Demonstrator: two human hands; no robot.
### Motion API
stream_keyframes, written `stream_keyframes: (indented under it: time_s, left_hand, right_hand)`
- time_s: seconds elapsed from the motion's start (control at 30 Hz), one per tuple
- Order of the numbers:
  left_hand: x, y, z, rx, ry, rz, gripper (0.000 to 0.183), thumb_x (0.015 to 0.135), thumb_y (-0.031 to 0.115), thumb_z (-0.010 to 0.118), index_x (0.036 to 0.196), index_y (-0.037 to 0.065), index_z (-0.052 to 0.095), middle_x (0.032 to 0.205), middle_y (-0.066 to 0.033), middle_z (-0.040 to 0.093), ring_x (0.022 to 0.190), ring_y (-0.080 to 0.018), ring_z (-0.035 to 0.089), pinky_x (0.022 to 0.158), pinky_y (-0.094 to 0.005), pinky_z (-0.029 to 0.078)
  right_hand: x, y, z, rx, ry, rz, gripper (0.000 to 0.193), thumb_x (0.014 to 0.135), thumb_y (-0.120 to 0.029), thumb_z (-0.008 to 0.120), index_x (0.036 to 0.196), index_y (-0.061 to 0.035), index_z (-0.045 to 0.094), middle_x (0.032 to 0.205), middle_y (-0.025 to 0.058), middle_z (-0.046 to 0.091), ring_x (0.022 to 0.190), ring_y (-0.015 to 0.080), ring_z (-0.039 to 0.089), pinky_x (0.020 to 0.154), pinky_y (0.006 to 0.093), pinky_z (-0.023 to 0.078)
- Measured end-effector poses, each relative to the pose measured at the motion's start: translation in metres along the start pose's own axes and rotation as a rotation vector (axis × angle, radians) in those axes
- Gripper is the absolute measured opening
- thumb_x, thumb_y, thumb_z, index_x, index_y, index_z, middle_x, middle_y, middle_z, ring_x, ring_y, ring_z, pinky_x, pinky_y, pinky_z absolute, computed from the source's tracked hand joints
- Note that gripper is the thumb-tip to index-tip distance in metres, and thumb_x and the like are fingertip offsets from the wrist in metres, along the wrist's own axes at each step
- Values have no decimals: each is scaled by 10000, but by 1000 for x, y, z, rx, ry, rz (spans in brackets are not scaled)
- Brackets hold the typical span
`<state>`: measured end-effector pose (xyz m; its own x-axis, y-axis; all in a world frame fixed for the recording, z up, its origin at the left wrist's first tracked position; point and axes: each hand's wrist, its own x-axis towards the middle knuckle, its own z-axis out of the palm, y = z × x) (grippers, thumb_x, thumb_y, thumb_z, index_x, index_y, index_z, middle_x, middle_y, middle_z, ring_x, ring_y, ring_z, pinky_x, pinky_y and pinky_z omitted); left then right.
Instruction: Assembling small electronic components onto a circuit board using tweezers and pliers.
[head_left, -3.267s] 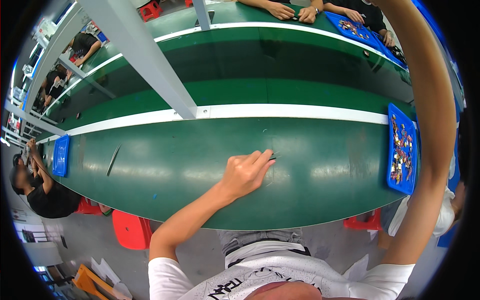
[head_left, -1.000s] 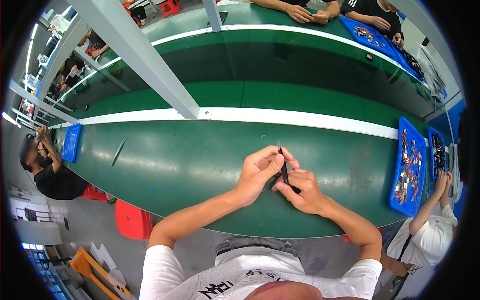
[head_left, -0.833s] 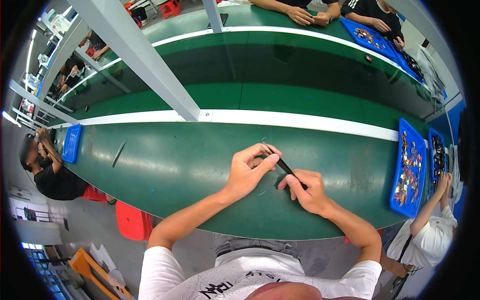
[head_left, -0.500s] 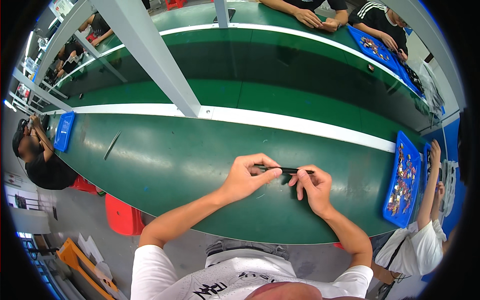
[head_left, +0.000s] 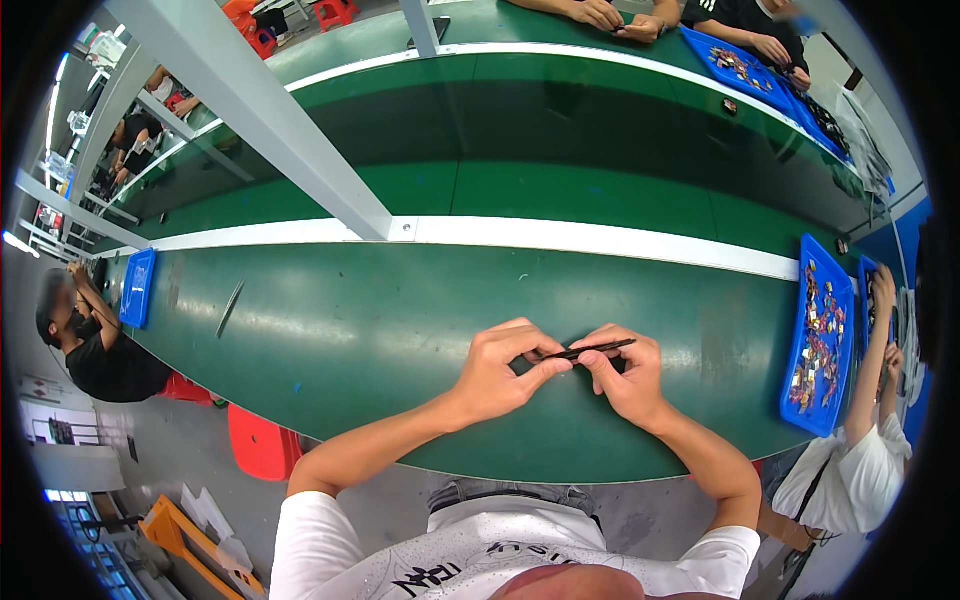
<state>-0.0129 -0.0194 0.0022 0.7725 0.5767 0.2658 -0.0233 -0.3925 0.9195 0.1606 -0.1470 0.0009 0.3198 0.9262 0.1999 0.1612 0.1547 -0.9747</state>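
Between my two hands is a slim black stick-like object (head_left: 606, 347). Its exact kind is too small to make out. My left hand (head_left: 500, 372) pinches its left end between thumb and fingers. The thumb and fingers of my right hand (head_left: 632, 378) close on the middle and right part, and a thin tip sticks out past them. The object slants slightly up to the right, held over the green table (head_left: 400, 330) near its front edge. My fingers hide parts of it.
A blue tray (head_left: 797, 400) of small colourful parts stands at the right, beside a person in white. Far left are another blue tray (head_left: 147, 290) and a thin strip (head_left: 229, 308). A grey post (head_left: 290, 135) rises from the white rail (head_left: 560, 234). A red stool (head_left: 262, 443) stands below left.
My hands have come closer together around the black object, which now tilts up more to the right. The whole view has shifted slightly.
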Motion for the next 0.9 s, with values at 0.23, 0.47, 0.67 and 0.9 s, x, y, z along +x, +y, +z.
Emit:
stream_keyframes:
  time_s: [0.23,0.47,0.67,0.9]
  left_hand:
    - [-5,-5,-2,53,34,78,127,819,19,839,911,-15,758,846,-123,720,733,-202,687,652,-301,566]
    - [-1,-2,0,70,38,106,126,812,35,843,901,-5,763,841,-110,730,739,-204,677,640,-316,557]
    - [-3,-5,0,101,42,150,121,780,23,849,868,10,768,816,-89,734,768,-242,678,673,-353,550]
    - [-2,-6,1,101,95,226,119,766,24,856,850,22,771,822,-79,735,806,-249,683,707,-354,553]
  right_hand:
    - [0,-1,5,-94,-26,-51,100,904,3,758,1001,14,734,928,95,727,605,94,638,531,228,488]
    - [1,-1,5,-30,38,-59,127,883,40,751,1006,22,723,972,124,728,613,109,651,530,233,507]
    - [1,-2,8,-42,21,-94,117,863,64,750,969,25,718,975,126,735,618,105,655,526,232,510]
    - [1,-1,8,-83,18,-160,127,845,66,768,951,15,721,963,125,749,614,95,658,526,230,513]
